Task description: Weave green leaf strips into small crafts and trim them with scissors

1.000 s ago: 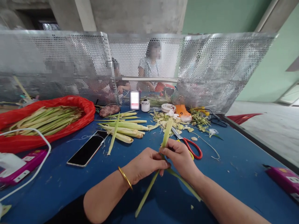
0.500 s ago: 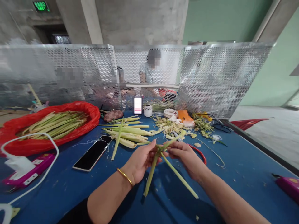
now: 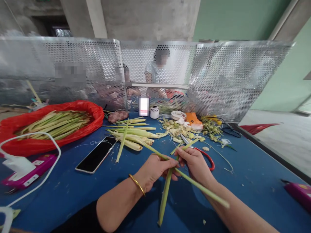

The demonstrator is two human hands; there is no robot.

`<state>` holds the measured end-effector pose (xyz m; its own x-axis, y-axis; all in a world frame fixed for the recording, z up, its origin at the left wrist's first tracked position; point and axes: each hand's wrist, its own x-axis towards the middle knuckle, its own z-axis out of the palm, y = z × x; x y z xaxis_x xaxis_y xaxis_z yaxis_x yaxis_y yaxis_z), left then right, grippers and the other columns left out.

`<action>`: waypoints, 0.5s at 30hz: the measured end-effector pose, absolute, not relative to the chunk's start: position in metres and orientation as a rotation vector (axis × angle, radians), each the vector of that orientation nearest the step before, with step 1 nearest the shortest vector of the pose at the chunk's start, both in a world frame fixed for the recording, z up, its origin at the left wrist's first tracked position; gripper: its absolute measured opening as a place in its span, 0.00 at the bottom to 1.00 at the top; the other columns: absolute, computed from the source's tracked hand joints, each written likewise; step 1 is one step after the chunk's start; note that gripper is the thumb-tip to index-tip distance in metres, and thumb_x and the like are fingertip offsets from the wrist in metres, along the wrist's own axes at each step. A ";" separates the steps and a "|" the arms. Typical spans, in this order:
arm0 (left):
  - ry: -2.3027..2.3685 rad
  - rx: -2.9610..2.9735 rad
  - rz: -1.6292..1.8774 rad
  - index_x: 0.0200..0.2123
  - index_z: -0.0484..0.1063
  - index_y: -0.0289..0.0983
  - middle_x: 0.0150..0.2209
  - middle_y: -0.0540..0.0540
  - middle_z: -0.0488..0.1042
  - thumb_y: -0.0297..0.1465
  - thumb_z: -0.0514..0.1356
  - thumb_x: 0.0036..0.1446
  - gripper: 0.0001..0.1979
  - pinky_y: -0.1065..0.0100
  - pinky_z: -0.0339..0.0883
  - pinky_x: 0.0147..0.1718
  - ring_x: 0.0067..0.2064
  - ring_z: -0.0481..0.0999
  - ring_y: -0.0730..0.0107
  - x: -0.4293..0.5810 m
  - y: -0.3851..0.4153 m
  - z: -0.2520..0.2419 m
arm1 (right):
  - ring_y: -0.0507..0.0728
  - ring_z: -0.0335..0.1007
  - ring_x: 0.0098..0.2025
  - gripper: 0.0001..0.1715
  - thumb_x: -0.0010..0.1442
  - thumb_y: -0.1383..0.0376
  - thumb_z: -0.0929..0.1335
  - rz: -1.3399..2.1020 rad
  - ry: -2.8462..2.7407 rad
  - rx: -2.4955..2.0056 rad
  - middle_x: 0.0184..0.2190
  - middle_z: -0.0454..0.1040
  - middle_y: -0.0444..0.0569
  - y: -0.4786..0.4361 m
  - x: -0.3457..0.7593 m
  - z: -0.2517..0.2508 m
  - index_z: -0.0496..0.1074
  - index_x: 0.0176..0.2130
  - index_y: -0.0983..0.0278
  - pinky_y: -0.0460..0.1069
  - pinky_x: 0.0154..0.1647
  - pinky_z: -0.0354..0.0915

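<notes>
Moved: both hands sit lower and nearer than half a second ago, and the crossed strips have swung apart; the long strip (image 3: 206, 191) now slants low toward the right, while the hanging strip (image 3: 165, 197) drops almost straight down.
Left hand (image 3: 155, 170): fingers closed, thumb pressing the long strip where the two cross; a bangle (image 3: 137, 184) sits on the wrist.
Right hand (image 3: 194, 161): thumb and fingertips pinch the upper part of the hanging strip, just beside the left thumb.
Strips: held over the table (image 3: 243, 168), near its front edge, with their free ends in the air.
Handling: judged from the grip, the crossing should stay clamped by the left thumb while the right hand works, with both strips kept flat and untwisted so they do not split.
Nearby: scissors (image 3: 206, 155) lie just behind the right hand, stalks (image 3: 131, 136) and a phone (image 3: 96, 155) further left, and a red bag (image 3: 94, 116) of stalks beyond.
</notes>
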<state>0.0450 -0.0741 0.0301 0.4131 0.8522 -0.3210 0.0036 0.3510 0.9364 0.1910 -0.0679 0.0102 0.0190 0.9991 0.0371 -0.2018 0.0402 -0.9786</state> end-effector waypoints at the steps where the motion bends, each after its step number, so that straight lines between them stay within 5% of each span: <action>1: 0.994 1.074 0.675 0.28 0.76 0.32 0.23 0.44 0.77 0.41 0.66 0.44 0.16 0.71 0.65 0.26 0.23 0.75 0.70 0.045 -0.074 0.030 | 0.49 0.57 0.18 0.19 0.44 0.53 0.75 1.247 -1.060 -1.039 0.15 0.65 0.42 -0.068 0.191 0.010 0.73 0.21 0.66 0.45 0.20 0.54; 10: 0.938 1.063 0.661 0.27 0.75 0.31 0.22 0.43 0.76 0.39 0.66 0.45 0.14 0.67 0.67 0.30 0.24 0.74 0.69 0.045 -0.079 0.028 | 0.47 0.57 0.17 0.20 0.44 0.53 0.75 1.208 -1.020 -1.058 0.15 0.66 0.42 -0.066 0.192 0.010 0.74 0.21 0.67 0.45 0.19 0.55; 15: 0.837 0.920 0.861 0.35 0.78 0.31 0.30 0.41 0.79 0.41 0.66 0.47 0.18 0.65 0.68 0.40 0.33 0.78 0.65 0.039 -0.071 0.031 | 0.52 0.68 0.24 0.20 0.47 0.51 0.73 1.400 -0.962 -1.045 0.24 0.74 0.46 -0.066 0.192 0.011 0.74 0.31 0.65 0.47 0.27 0.63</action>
<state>0.0389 -0.0714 0.0313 0.4065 0.8851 -0.2267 -0.2507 0.3466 0.9039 0.1921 -0.0662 0.0107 -0.0237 0.9965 -0.0798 -0.2832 -0.0832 -0.9554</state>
